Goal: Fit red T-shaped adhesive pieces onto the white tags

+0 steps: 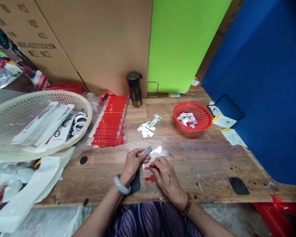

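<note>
Between the thumb and fingers of my left hand [134, 163] is a small grey-white card [147, 150], held above the table. My right hand [166, 177] has its fingertips pinched at a red T-shaped sticker [147, 168] on a clear backing sheet. Just below it on that sheet lies another red sticker [150, 178]. Whether the pinched sticker is lifted from the sheet, I cannot tell. Several small white cards [147, 129] lie loosely piled beyond my hands. Farther right, a red plastic basket [204, 116] holds more small cards, some with red on them.
Overlapping sheets of red stickers [111, 120] lie left of the card pile. A dark tumbler [135, 89] stands against the cardboard. A large cream basket [1, 126] with packaged cards and rings fills the left. Blue [266, 92] and green [180, 42] panels border the wooden table [202, 164].
</note>
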`<act>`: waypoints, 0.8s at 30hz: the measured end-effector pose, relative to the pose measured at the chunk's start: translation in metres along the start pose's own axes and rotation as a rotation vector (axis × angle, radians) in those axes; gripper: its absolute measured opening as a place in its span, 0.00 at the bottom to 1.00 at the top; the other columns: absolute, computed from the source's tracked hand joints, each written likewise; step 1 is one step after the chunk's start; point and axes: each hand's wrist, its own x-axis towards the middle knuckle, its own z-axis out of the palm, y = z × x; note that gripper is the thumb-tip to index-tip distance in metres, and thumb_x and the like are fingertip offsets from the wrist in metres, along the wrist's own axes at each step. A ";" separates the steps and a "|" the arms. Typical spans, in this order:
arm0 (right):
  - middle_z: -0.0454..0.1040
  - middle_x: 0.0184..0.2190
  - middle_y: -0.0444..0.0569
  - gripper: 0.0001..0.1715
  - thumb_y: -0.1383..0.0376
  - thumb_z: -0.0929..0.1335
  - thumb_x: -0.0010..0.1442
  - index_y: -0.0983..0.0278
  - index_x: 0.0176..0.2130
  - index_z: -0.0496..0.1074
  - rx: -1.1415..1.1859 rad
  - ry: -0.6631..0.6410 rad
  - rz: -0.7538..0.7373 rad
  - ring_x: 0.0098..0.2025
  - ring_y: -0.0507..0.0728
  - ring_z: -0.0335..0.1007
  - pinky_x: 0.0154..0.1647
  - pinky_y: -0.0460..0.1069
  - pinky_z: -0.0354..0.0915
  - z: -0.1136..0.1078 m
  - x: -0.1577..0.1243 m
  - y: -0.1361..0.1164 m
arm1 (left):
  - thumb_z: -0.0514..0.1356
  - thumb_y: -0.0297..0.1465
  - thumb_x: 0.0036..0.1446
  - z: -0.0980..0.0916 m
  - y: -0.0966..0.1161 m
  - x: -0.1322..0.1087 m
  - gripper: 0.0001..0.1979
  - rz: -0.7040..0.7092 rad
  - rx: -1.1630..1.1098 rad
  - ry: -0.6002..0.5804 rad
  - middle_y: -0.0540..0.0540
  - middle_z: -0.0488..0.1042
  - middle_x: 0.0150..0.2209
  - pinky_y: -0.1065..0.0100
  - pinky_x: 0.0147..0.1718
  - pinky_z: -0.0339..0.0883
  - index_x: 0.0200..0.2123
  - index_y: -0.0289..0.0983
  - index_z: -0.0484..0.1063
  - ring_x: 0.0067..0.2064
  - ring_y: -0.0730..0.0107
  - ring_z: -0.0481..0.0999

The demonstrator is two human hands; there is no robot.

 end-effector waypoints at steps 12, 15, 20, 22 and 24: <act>0.65 0.32 0.45 0.09 0.75 0.62 0.59 0.63 0.29 0.62 0.110 -0.145 -0.016 0.38 0.54 0.60 0.42 0.50 0.58 -0.015 -0.006 -0.006 | 0.67 0.26 0.45 0.002 0.002 -0.002 0.12 0.007 0.022 0.008 0.42 0.79 0.28 0.73 0.31 0.73 0.34 0.30 0.72 0.30 0.68 0.80; 0.66 0.33 0.44 0.09 0.74 0.62 0.59 0.62 0.29 0.63 0.208 -0.232 -0.035 0.39 0.54 0.61 0.44 0.50 0.58 -0.025 -0.009 -0.009 | 0.67 0.24 0.46 0.002 0.003 -0.001 0.11 0.007 0.020 0.007 0.42 0.79 0.28 0.73 0.32 0.73 0.35 0.30 0.72 0.30 0.69 0.80; 0.67 0.31 0.43 0.04 0.70 0.64 0.57 0.62 0.30 0.64 0.424 -0.189 0.097 0.36 0.52 0.64 0.40 0.48 0.61 -0.037 -0.003 -0.006 | 0.65 0.23 0.48 -0.002 0.008 -0.001 0.09 -0.055 -0.007 -0.035 0.42 0.78 0.28 0.73 0.31 0.73 0.35 0.29 0.72 0.29 0.70 0.79; 0.67 0.29 0.43 0.03 0.68 0.66 0.56 0.63 0.30 0.64 0.443 -0.076 0.175 0.33 0.52 0.63 0.38 0.47 0.61 -0.041 0.002 -0.003 | 0.64 0.23 0.49 -0.004 0.010 -0.003 0.09 -0.088 -0.003 -0.089 0.41 0.78 0.28 0.73 0.31 0.74 0.37 0.28 0.71 0.28 0.70 0.79; 0.66 0.27 0.42 0.05 0.66 0.66 0.55 0.63 0.28 0.64 0.439 0.026 0.220 0.31 0.52 0.62 0.35 0.46 0.60 -0.044 0.008 -0.001 | 0.63 0.22 0.50 -0.005 0.014 -0.007 0.11 -0.124 -0.003 -0.149 0.40 0.79 0.29 0.73 0.32 0.74 0.39 0.28 0.71 0.28 0.70 0.79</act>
